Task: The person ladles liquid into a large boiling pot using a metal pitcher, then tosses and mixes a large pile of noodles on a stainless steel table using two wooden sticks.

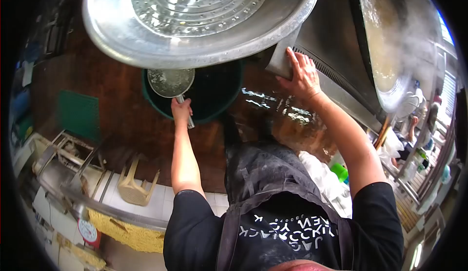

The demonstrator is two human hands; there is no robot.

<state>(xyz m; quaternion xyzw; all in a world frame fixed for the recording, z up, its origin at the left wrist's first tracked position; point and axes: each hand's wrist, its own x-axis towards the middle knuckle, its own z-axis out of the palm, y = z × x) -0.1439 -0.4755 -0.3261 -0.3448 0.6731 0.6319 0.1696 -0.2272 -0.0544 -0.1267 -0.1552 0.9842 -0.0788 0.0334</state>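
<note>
Wet brown floor (122,120) spreads under the wide metal basin (170,51); below its rim sits a green tub (219,88); your left hand (181,109) has its fingers closed round the handle (190,123) of a round scoop (170,83), partly under the basin; your right hand (304,78), fingers slightly spread and grasping nothing, touches the steel panel (281,60) beside the basin.

Person's got two hands (181,109) (303,75) showing, one held scoop (170,82), one big holey metal pan (200,5), one dark green tub (217,93), one beige stool (136,188), one steamy vat (385,42), one apron (268,171).
</note>
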